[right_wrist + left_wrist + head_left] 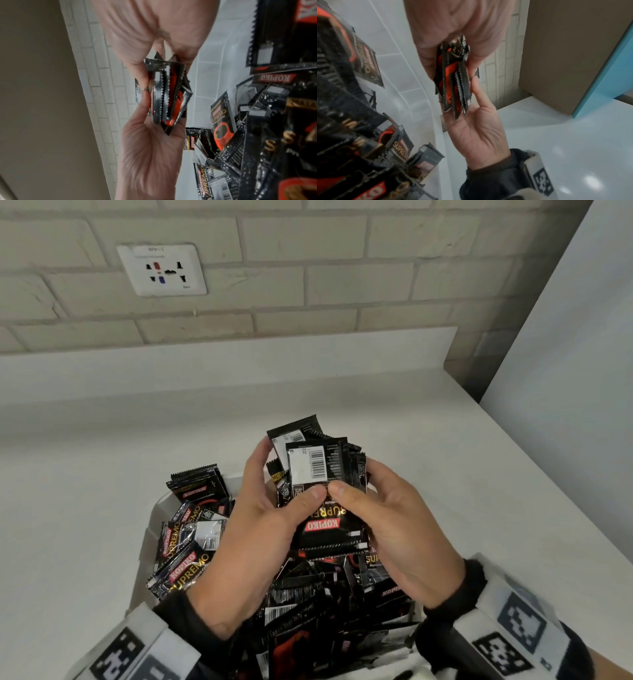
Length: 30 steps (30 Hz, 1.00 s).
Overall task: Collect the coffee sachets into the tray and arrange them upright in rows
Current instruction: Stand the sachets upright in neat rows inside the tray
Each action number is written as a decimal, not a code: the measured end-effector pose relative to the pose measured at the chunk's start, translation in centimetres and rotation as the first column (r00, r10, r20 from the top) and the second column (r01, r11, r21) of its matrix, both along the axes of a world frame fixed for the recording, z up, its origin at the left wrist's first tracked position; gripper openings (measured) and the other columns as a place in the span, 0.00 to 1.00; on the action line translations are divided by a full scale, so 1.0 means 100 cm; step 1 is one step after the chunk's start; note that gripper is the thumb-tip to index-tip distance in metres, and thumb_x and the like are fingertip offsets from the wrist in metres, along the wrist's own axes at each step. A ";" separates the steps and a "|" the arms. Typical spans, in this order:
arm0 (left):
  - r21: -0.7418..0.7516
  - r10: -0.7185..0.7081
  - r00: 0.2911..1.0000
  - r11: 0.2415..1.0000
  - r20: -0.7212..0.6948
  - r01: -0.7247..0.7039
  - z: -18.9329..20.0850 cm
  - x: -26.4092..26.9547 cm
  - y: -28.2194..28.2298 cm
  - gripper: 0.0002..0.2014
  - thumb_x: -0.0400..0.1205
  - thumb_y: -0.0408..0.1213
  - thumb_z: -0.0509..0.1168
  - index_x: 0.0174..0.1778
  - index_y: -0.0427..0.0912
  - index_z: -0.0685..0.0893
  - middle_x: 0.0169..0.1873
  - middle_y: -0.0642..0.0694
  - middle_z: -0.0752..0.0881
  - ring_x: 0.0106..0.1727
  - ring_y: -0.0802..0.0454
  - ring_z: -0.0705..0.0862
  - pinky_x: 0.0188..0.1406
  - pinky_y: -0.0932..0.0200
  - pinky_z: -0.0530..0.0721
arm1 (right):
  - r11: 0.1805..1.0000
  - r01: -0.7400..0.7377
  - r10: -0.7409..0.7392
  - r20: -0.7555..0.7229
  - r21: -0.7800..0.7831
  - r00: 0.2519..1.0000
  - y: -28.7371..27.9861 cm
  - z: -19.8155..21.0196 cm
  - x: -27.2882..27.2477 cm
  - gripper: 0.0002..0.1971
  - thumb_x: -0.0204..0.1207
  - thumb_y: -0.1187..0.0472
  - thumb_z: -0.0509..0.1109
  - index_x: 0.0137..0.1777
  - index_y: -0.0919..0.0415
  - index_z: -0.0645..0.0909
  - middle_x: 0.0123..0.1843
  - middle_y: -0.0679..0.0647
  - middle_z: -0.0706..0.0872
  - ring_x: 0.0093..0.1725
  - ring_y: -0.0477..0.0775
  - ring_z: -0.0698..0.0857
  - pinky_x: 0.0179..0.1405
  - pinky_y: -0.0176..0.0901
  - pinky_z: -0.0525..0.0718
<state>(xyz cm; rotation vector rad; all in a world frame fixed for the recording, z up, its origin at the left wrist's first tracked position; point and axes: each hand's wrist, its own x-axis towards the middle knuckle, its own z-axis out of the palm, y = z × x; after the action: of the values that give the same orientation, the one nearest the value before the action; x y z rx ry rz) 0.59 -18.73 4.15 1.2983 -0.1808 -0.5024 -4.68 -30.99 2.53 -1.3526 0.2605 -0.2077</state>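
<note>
Above the heaped tray, my left hand (263,508) and my right hand (387,518) close from either side on a small stack of glossy black foil coffee sachets with red and gold print (322,474), each hand about half curled, thumbs bent across the near face so the two thumb tips almost touch at the middle, fingers wrapped behind. The left wrist view shows the stack (453,81) edge-on between my two palms, serrated ends fanned a little and not flush; the right wrist view gives the same bundle (164,97) from the other side, splayed wider at its lower end. The sachets stand roughly on end, long axis running away from me and upward, barcode backs facing me at the top, and the front sachet hangs lower with its brand lettering upside down. The stack sits between my hands, raised above the pile and leaning slightly to the left. Below and around my wrists lie the loose black sachets (191,542), jumbled at every angle, flat, tilted and overlapping, inside the translucent white plastic tray (156,508), whose rim shows at the left. The tray rests on a white countertop (85,474) against a pale brick wall (308,285) bearing a white wall socket plate (161,268).
</note>
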 end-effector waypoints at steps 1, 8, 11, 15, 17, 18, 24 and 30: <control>0.010 -0.003 1.000 1.000 0.024 0.002 0.001 -0.003 0.000 0.34 0.72 0.28 0.68 0.70 0.60 0.68 0.52 0.55 0.88 0.55 0.58 0.87 0.46 0.64 0.86 | 0.999 -0.016 0.016 0.005 -0.039 1.000 0.002 0.001 -0.001 0.15 0.74 0.59 0.71 0.60 0.50 0.79 0.57 0.52 0.87 0.56 0.51 0.87 0.57 0.51 0.84; -0.177 -0.036 0.998 0.984 -0.060 0.025 0.006 -0.015 -0.008 0.28 0.64 0.33 0.68 0.61 0.57 0.79 0.45 0.46 0.92 0.43 0.47 0.91 0.37 0.52 0.90 | 0.974 -0.185 0.198 0.096 -0.127 0.976 0.017 0.016 -0.001 0.24 0.74 0.49 0.57 0.71 0.46 0.66 0.60 0.37 0.82 0.59 0.31 0.81 0.55 0.24 0.78; -0.229 -0.004 0.987 0.973 -0.159 -0.033 0.008 -0.018 -0.010 0.17 0.61 0.31 0.68 0.36 0.61 0.88 0.38 0.43 0.92 0.34 0.47 0.91 0.28 0.54 0.89 | 0.962 -0.248 0.259 0.097 -0.109 0.961 0.015 0.020 -0.004 0.26 0.75 0.49 0.56 0.74 0.47 0.63 0.62 0.38 0.81 0.61 0.32 0.80 0.54 0.23 0.77; -0.248 -0.029 0.973 0.968 -0.229 -0.029 0.003 -0.014 -0.007 0.16 0.62 0.29 0.69 0.44 0.49 0.85 0.35 0.41 0.91 0.30 0.47 0.89 0.23 0.56 0.86 | 0.908 -0.214 0.234 0.013 -0.359 0.972 0.010 0.014 -0.010 0.42 0.69 0.44 0.71 0.78 0.38 0.50 0.77 0.39 0.61 0.73 0.32 0.66 0.71 0.38 0.72; -0.252 -0.026 0.969 0.967 -0.245 -0.038 0.004 -0.012 -0.004 0.16 0.63 0.28 0.69 0.45 0.46 0.82 0.34 0.42 0.91 0.29 0.47 0.89 0.23 0.55 0.87 | 0.795 -0.088 0.139 0.038 -0.600 0.990 0.006 0.015 -0.017 0.50 0.61 0.40 0.71 0.76 0.29 0.40 0.76 0.28 0.44 0.77 0.28 0.50 0.74 0.26 0.60; -0.242 -0.012 0.967 0.969 -0.254 -0.052 0.005 -0.011 -0.002 0.15 0.63 0.27 0.69 0.43 0.47 0.81 0.33 0.42 0.91 0.28 0.47 0.89 0.22 0.55 0.87 | 0.673 -0.038 0.145 0.082 -0.739 0.986 0.003 0.015 -0.020 0.47 0.62 0.39 0.69 0.75 0.27 0.41 0.76 0.27 0.41 0.77 0.27 0.47 0.71 0.18 0.54; -0.235 -0.030 0.934 0.970 -0.357 -0.059 -0.005 -0.008 0.011 0.28 0.61 0.34 0.72 0.57 0.51 0.76 0.39 0.39 0.91 0.34 0.44 0.91 0.22 0.50 0.87 | 0.237 -0.223 0.323 -0.139 -0.946 0.936 -0.005 0.024 -0.024 0.37 0.73 0.36 0.58 0.80 0.42 0.52 0.81 0.35 0.51 0.75 0.28 0.42 0.63 0.09 0.44; -0.315 -0.136 0.872 0.949 -0.471 -0.022 -0.014 -0.002 0.018 0.26 0.70 0.42 0.67 0.64 0.37 0.80 0.50 0.34 0.89 0.44 0.41 0.90 0.34 0.47 0.90 | 0.129 -0.227 0.241 -0.192 -0.965 0.951 0.002 0.027 -0.024 0.27 0.72 0.41 0.56 0.64 0.55 0.81 0.67 0.51 0.82 0.66 0.43 0.74 0.64 0.26 0.66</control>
<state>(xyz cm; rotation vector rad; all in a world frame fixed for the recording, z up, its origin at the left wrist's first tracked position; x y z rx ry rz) 0.39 -16.91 2.73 0.8245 0.1239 -0.8057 -7.13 -30.80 5.21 -2.7450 -0.2028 -0.0918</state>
